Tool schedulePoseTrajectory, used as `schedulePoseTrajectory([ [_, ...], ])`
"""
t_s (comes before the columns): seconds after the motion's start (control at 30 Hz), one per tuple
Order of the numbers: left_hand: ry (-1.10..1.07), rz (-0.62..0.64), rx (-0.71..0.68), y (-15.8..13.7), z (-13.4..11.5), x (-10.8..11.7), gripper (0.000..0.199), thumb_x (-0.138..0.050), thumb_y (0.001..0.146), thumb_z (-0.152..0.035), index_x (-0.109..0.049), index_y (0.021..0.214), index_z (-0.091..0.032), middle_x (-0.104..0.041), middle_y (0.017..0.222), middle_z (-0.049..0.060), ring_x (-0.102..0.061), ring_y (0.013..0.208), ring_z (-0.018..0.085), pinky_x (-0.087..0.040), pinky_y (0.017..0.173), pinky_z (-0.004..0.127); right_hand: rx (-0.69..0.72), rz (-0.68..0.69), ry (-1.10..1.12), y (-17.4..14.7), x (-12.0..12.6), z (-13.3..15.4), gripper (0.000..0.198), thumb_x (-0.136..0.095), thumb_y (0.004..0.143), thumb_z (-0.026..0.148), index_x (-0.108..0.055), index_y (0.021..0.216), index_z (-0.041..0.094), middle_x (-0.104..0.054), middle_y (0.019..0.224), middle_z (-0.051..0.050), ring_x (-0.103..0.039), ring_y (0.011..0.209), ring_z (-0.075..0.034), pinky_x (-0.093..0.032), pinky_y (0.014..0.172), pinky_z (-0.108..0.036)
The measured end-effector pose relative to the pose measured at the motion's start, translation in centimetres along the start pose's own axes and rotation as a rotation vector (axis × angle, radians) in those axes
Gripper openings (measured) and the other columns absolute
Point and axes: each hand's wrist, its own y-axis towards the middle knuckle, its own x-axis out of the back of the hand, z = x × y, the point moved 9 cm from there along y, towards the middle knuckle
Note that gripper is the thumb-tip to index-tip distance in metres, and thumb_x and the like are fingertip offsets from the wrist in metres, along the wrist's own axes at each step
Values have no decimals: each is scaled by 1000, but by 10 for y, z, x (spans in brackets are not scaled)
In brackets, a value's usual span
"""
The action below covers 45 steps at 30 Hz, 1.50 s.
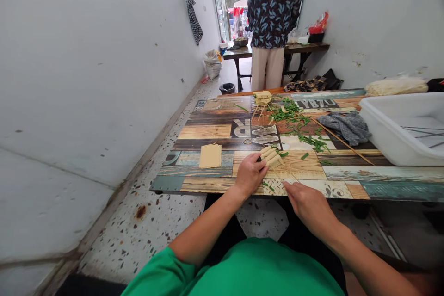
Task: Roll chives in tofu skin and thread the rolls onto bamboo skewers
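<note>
The pale rolls [272, 156] lie side by side near the close edge of the surface [204, 132], with thin sticks [290, 174] projecting from them toward the wearer. The step in hand appears to be skewering. For a clean result, press the rolls together lightly, keep them level, and feed each stick straight along its line; excess force may split the wrapping. Keep the holding fingers clear of the point's likely path.

The left hand [250, 173] has its fingers closed on the left side of the rolls. The right hand [308, 203] has its fingers pinched, apparently on a stick's near end; the rolls sit ahead of these fingertips, apart from them.

To the left lies a stack of pale sheets [210, 156]. Farther out are chopped greens [287, 111], a skewered bundle [262, 98], a grey cloth [345, 127] and a white tub [378, 134]. Beyond, I see another person [275, 9] standing.
</note>
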Motion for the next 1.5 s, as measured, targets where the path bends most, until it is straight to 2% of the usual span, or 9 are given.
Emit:
schedulePoseTrajectory([
  [0.23, -10, 34, 14, 0, 1, -2, 7, -67, 84, -21, -73, 80, -19, -69, 109, 11, -66, 99, 23, -57, 87, 38, 3, 4, 28, 6, -2, 1, 30, -45, 93, 13, -68, 113, 14, -74, 93, -9, -69, 79, -18, -47, 66, -25],
  [0.53, -38, 51, 65, -1, 4, -4, 6, -68, 83, -20, -74, 81, -21, -68, 111, 9, -66, 100, 23, -57, 89, 39, -4, 21, 27, 11, -2, 2, 32, -43, 92, 12, -67, 114, 14, -72, 87, -9, -67, 75, -17, -43, 61, -25],
  [0.7, -14, -14, 161, 1, 11, 2, 5, -75, 77, -23, -75, 79, -19, -58, 130, 14, -57, 118, 31, -52, 100, 48, -22, 33, 10, 9, -5, -4, 32, -44, 94, 14, -66, 117, 16, -72, 86, -8, -66, 74, -17, -39, 60, -24],
  [0.87, -61, 44, 172, 6, 13, -8, 9, -76, 73, -19, -75, 81, -20, -67, 116, 11, -66, 103, 25, -57, 91, 41, -28, 9, 28, 6, -8, -8, 32, -43, 95, 15, -66, 117, 15, -72, 86, -8, -66, 74, -16, -38, 60, -24],
  [1.03, -49, 35, 167, 7, 14, -9, 9, -75, 72, -18, -74, 81, -20, -69, 112, 10, -67, 103, 25, -57, 91, 41, -12, -31, 52, 7, -7, -8, 32, -42, 94, 16, -66, 116, 15, -71, 85, -7, -65, 72, -16, -38, 59, -25],
  [1.2, -50, 74, 148, 10, 14, -10, 6, -75, 72, -19, -74, 78, -20, -71, 106, 9, -68, 99, 24, -58, 89, 38, 1, -22, 28, 9, -7, -7, 32, -43, 93, 13, -66, 115, 15, -70, 82, -6, -64, 70, -15, -37, 58, -25],
  [1.33, -52, 56, 143, 10, 15, -8, 6, -75, 72, -19, -74, 78, -22, -72, 105, 8, -69, 97, 23, -59, 88, 37, 10, -26, 39, 10, -7, -8, 31, -43, 93, 12, -67, 113, 16, -70, 82, -6, -63, 69, -15, -36, 58, -25],
  [1.5, -58, 51, 145, 8, 15, -10, 7, -73, 74, -19, -75, 81, -21, -72, 108, 9, -69, 98, 23, -59, 88, 37, -3, 45, 55, 26, -11, -8, 34, -41, 92, 10, -66, 115, 15, -71, 88, -7, -64, 73, -16, -38, 60, -26],
])
